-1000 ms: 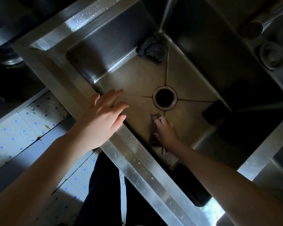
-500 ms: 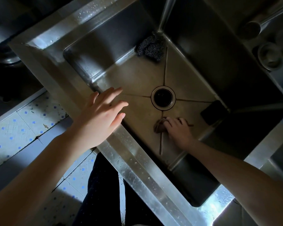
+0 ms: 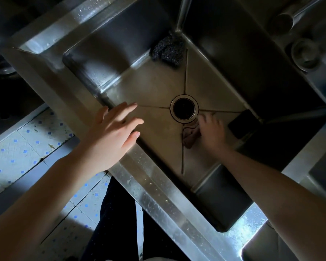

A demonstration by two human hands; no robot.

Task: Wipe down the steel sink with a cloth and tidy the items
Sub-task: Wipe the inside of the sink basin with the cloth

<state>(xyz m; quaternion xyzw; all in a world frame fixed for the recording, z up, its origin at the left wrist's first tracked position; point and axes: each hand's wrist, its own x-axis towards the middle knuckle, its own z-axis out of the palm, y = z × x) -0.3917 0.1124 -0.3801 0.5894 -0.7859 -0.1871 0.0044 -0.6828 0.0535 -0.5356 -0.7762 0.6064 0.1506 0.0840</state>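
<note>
**Sink floor being wiped beside the drain**

The wiping step is in hand. The cloth [image 3: 190, 136] is pressed to the floor of the sink [image 3: 158, 187] by the right hand [image 3: 213, 133], with a crumpled part showing just to the left of that hand. The fingers appear to be laid out fairly straight over the cloth rather than curled round it, though the hand is blurred. Its fingertips lie just beside the drain [image 3: 184, 108].

The left hand [image 3: 113, 132] is held wide, fingers spread and nothing in it, over the sink's near rim. Whether the steel is touched cannot be told.

Beyond the right hand, in the far corner, a dark scourer [image 3: 167, 50] is seen. Just to the right of that hand a dark block [image 3: 243, 123] lies against the wall.

The task is judged to be partly done: the items have not been tidied. The next move calls for steady pressure, so that the cloth is carried flat over the floor creases and not dragged into the open drain.
</note>
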